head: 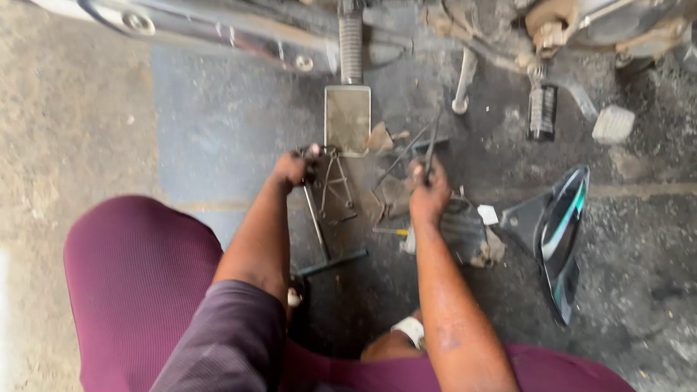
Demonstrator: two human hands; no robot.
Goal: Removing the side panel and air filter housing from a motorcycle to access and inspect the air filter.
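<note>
your left hand (pixel 290 169) is closed around the top of a thin metal rod (pixel 315 218), which slants down and toward you to a dark bar (pixel 331 262) lying on the floor (pixel 209 133). just to the right of that hand a bent wire frame (pixel 335 183) lies on the floor, touching or nearly touching your knuckles; the blur makes it hard to tell which. your right hand (pixel 430 194) is clenched around a slim dark tool (pixel 431 145), whose shaft pokes up and away from your fist. a second thin rod (pixel 402 155) lies slanted between your two hands, close to that tool. below your right hand sits a dark, grimy part (pixel 462 230), with a small white scrap (pixel 487 214) at its far edge. beyond your left hand, a flat rectangular metal plate (pixel 347 118) stands under a ribbed footpeg (pixel 350 49) of the motorcycle (pixel 175 20) that spans the top of the view. well to the right of your right hand a black body panel with a teal stripe (pixel 557 235) lies on the oily floor. a second ribbed peg (pixel 541 111) and a pale block (pixel 613 124) lie further up on that side. your knees in maroon trousers (pixel 137 280) frame the bottom of the view.
</note>
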